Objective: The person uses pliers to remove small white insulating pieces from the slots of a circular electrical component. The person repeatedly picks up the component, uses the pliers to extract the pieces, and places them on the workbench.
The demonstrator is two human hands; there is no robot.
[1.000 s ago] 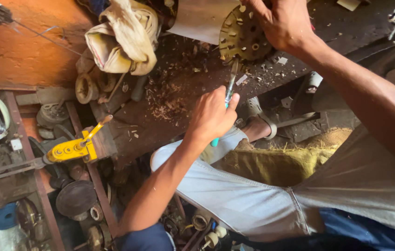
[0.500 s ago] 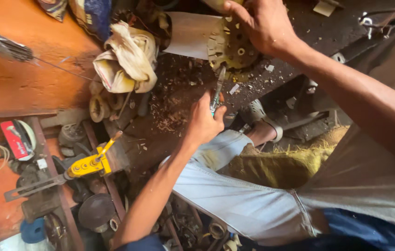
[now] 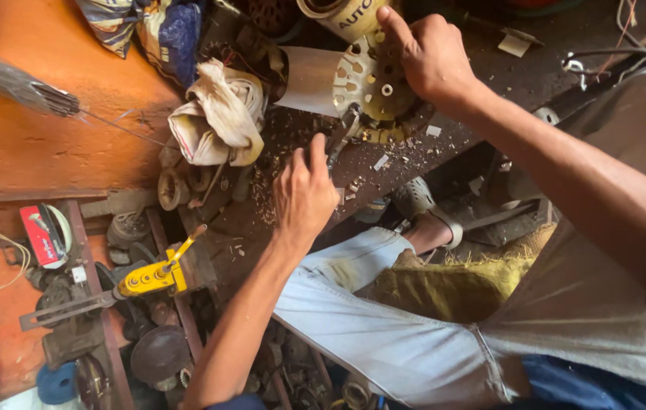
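My right hand [image 3: 433,61] rests on top of a round cream perforated motor disc [image 3: 368,83], index finger stretched over its rim, pressing it down on the dark bench [image 3: 490,114]. A white cylinder [image 3: 311,76] sticks out of the disc on the left. My left hand [image 3: 304,193] is closed around a slim metal hand tool [image 3: 342,137]. Its tip touches the disc's lower left edge. Pale shavings and chips [image 3: 273,190] lie scattered around the tool.
A bundled cream rag [image 3: 220,114] lies left of the disc, below a patterned cloth [image 3: 148,30]. A yellow-handled tool [image 3: 152,277], metal rollers and scrap fill the lower left. Thin rods [image 3: 26,87] lie on an orange board [image 3: 57,159]. My jeans knee [image 3: 353,304] and sandalled foot [image 3: 429,224] are below.
My left hand has moved up with the tool, bringing its tip against the disc's edge. My right hand has stayed on the disc. The view has shifted and everything sits lower in frame.
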